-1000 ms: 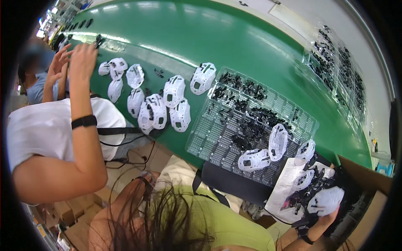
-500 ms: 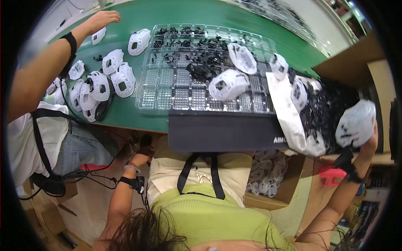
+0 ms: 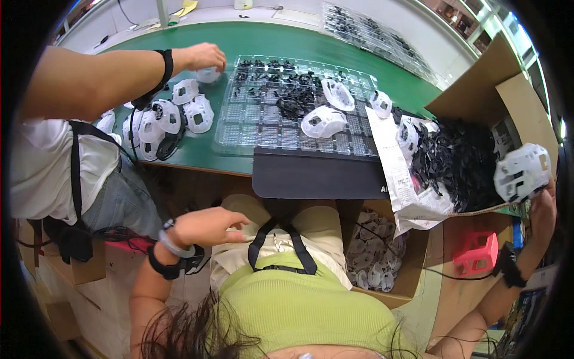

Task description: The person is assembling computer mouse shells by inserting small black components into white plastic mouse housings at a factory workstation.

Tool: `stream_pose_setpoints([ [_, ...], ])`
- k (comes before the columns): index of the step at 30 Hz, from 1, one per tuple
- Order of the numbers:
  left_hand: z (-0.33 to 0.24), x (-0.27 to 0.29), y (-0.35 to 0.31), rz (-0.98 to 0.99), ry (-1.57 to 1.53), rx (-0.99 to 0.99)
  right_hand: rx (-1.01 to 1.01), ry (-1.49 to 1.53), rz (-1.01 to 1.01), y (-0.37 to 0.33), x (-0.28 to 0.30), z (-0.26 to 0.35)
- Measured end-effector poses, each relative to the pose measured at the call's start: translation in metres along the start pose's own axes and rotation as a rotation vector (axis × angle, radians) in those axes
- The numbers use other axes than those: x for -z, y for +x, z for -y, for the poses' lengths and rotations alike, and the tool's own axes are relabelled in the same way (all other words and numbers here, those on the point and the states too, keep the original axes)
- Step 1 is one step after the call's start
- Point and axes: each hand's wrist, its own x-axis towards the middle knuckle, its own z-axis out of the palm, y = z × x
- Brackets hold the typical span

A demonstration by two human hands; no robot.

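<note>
My right hand (image 3: 545, 200) grips a white perforated plastic shell (image 3: 522, 173) at the far right, beside the open cardboard box. The shell hides most of its fingers. Over my lap, my left hand (image 3: 216, 227) is empty, with its fingers stretched out and apart. Nearest to the held shell is the box's heap of thin black straps (image 3: 457, 158). Another white shell (image 3: 408, 137) lies at the heap's left side, near a white paper or plastic sheet (image 3: 391, 161). Two more shells, one upright (image 3: 323, 122) and one tilted (image 3: 338, 94), rest on the clear compartment tray.
The clear tray (image 3: 230, 128) holds small black parts. A black mat (image 3: 317, 176) lies before it. At left, a co-worker's hand (image 3: 206, 57) reaches over a shell beside several clustered shells (image 3: 162, 119). A carton (image 3: 412, 281) of shells and a pink stool (image 3: 476, 254) stand below.
My left hand has come up from beside my leg to over my lap. The co-worker's hand has moved right to a shell. My right hand still holds its shell, and the view has shifted.
</note>
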Motion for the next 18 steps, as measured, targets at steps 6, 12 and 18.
stream_pose_setpoints([
  [6, -0.048, 0.044, 0.005, -0.242, -0.748, -0.460, -0.171, 0.590, 0.614, -0.018, -0.262, -0.028],
  [12, -0.027, 0.034, 0.052, -0.680, -1.485, -0.628, -0.525, 0.763, 0.911, -0.050, -0.394, -0.059],
  [18, 0.013, 0.057, 0.012, -1.224, -1.537, -0.477, 0.144, -0.212, 0.878, 0.015, -0.391, -0.056],
])
